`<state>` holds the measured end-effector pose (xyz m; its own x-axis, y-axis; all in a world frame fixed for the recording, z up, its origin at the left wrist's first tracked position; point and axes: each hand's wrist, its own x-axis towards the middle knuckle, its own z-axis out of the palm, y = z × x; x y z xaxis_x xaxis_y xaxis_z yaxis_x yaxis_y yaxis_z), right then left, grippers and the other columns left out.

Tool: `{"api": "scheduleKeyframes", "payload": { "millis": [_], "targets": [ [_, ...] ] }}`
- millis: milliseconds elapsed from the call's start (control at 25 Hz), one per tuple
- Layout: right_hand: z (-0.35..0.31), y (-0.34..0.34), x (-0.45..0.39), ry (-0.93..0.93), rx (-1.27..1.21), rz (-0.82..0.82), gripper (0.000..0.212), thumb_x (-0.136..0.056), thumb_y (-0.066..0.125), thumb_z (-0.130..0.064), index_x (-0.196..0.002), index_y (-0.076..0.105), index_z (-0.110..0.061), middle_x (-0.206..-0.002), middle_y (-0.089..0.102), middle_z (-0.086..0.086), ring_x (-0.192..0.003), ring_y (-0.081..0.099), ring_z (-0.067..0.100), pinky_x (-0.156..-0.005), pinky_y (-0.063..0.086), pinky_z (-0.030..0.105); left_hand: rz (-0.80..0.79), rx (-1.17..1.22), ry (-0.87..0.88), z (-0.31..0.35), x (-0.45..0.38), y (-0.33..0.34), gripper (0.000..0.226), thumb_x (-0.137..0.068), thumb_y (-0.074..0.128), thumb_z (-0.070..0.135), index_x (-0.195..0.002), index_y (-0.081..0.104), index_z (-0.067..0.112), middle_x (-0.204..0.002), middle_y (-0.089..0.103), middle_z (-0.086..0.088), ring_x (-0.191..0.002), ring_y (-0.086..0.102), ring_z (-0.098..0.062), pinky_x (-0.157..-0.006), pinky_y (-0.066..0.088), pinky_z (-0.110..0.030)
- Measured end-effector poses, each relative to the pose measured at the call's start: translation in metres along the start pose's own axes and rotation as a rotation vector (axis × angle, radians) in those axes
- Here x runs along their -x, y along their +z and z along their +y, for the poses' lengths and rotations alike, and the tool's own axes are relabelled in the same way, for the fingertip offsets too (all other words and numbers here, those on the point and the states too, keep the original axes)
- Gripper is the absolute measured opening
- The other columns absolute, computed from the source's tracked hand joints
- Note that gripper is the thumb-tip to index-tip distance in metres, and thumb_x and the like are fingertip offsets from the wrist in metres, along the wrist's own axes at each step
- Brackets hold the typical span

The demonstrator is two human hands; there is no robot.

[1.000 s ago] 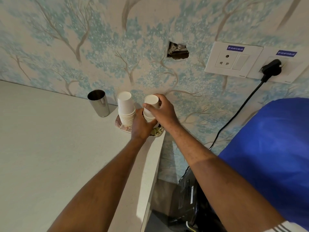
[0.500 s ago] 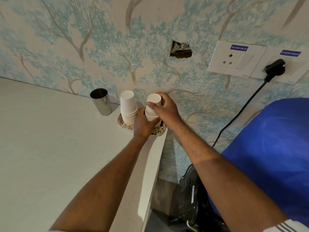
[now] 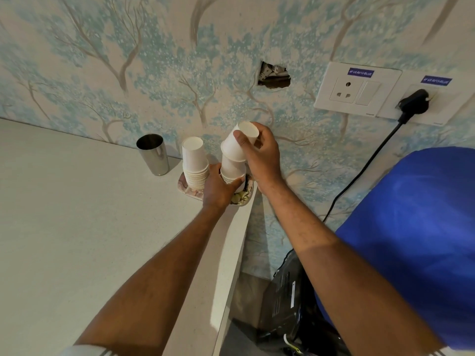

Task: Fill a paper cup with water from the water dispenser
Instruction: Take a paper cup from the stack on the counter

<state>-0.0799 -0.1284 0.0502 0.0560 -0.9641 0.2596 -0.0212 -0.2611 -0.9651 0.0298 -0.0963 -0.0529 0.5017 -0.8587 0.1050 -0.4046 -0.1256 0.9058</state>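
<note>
Two stacks of upside-down white paper cups stand on a small patterned tray (image 3: 189, 191) at the counter's far right corner. My left hand (image 3: 218, 187) grips the base of the right stack (image 3: 231, 170). My right hand (image 3: 259, 156) is closed on the top paper cup (image 3: 240, 143), which is tilted and lifted partly off that stack. The left stack (image 3: 194, 163) stands untouched beside it. The big blue bottle of the water dispenser (image 3: 411, 240) fills the right side; its taps are out of sight.
A steel tumbler (image 3: 152, 154) stands left of the cups by the wall. The white counter (image 3: 77, 240) spreads to the left, its edge running beneath my left arm. A black plug and cord (image 3: 411, 102) hang from wall sockets. A dark appliance (image 3: 285, 299) sits below.
My right hand has pulled the top cup up and tilted it away from the right stack, while my left hand stays holding the stack down.
</note>
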Motion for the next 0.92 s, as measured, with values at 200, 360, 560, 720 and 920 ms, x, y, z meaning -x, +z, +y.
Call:
{"api": "scheduleKeyframes", "payload": {
  "millis": [200, 360, 560, 720, 920],
  "targets": [
    [-0.010, -0.015, 0.029, 0.220, -0.446, 0.139, 0.037, -0.095, 0.073, -0.039, -0.122, 0.064, -0.016, -0.117, 0.072, 0.002, -0.106, 0.070, 0.011, -0.082, 0.062, 0.030, 0.039, -0.064, 0.043, 0.005, 0.017, -0.004, 0.071, -0.078, 0.087, 0.040, -0.135, 0.050, 0.019, -0.133, 0.066, -0.004, -0.123, 0.062, -0.024, -0.091, 0.051, -0.037],
    [-0.008, -0.035, 0.069, 0.516, -0.872, 0.089, 0.049, -0.099, 0.066, -0.043, -0.135, 0.058, -0.010, -0.124, 0.068, 0.012, -0.104, 0.069, 0.021, -0.081, 0.061, 0.033, 0.101, -0.099, 0.127, 0.018, 0.046, -0.012, 0.058, -0.087, 0.078, 0.037, -0.135, 0.050, 0.021, -0.134, 0.064, -0.004, -0.124, 0.059, -0.022, -0.093, 0.045, -0.034],
    [0.002, -0.071, 0.132, 0.700, -1.046, 0.088, 0.047, -0.098, 0.065, -0.044, -0.128, 0.061, -0.007, -0.118, 0.066, 0.015, -0.104, 0.068, 0.022, -0.071, 0.064, 0.028, 0.126, 0.084, -0.013, 0.053, 0.103, -0.019, 0.032, -0.100, 0.059, 0.035, -0.125, 0.065, 0.017, -0.121, 0.071, -0.003, -0.113, 0.066, -0.022, -0.089, 0.052, -0.035],
    [0.006, -0.113, 0.189, 0.770, -1.157, 0.110, 0.036, -0.097, 0.071, -0.034, -0.117, 0.065, -0.005, -0.115, 0.067, 0.018, -0.105, 0.070, 0.026, -0.074, 0.066, 0.031, -0.048, 0.580, -0.214, 0.090, 0.178, -0.009, 0.037, -0.094, 0.056, 0.045, -0.108, 0.073, 0.015, -0.097, 0.078, -0.003, -0.085, 0.074, -0.016, -0.072, 0.056, -0.030],
    [0.017, -0.176, 0.260, 0.734, -1.136, -0.007, 0.044, -0.099, 0.066, -0.030, -0.133, 0.063, -0.003, -0.127, 0.071, 0.020, -0.113, 0.072, 0.026, -0.094, 0.061, 0.033, -0.215, 0.617, -0.145, 0.091, 0.279, 0.012, 0.044, -0.088, 0.071, 0.047, -0.124, 0.070, 0.021, -0.116, 0.076, -0.008, -0.106, 0.072, -0.018, -0.086, 0.058, -0.029]
  ]
}}
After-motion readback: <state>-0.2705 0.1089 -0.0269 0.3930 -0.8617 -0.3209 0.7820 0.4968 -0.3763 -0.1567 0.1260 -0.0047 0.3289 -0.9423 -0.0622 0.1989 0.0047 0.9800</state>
